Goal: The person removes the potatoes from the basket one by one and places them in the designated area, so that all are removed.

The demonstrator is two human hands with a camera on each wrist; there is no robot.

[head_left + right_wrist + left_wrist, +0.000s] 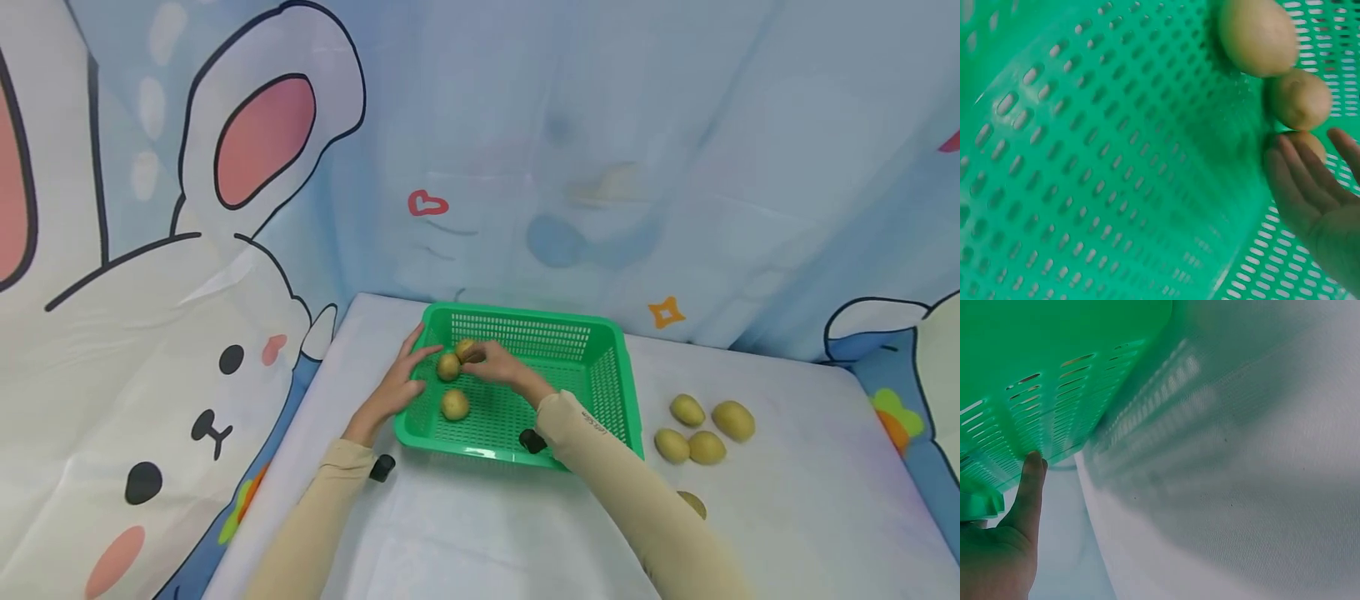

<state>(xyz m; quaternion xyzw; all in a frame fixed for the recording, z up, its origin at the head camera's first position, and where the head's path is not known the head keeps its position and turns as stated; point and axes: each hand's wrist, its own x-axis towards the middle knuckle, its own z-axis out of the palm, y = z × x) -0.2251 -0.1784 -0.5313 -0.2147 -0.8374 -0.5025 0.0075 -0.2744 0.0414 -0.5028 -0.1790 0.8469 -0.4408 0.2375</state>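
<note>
Printed cloth backdrop (487, 150), loose folds; white-covered table (795, 492). Green plastic basket (480, 452) on it: slotted sides, rounded corners. Right hand (495, 363): my fingers and thumb are closed on a roundish potato (465, 346), inside by the far-left corner; second potato (448, 367) just beside it, third potato (454, 405) nearer me. Left hand (393, 390): fingers extended, straddling the left rim. Room to move runs toward the right wall (611, 379). Five loose potatoes (707, 448) lie right of the basket.

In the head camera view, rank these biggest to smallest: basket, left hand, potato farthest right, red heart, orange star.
1. Basket
2. Left hand
3. Potato farthest right
4. Red heart and orange star: these look too alike to rank.
</note>
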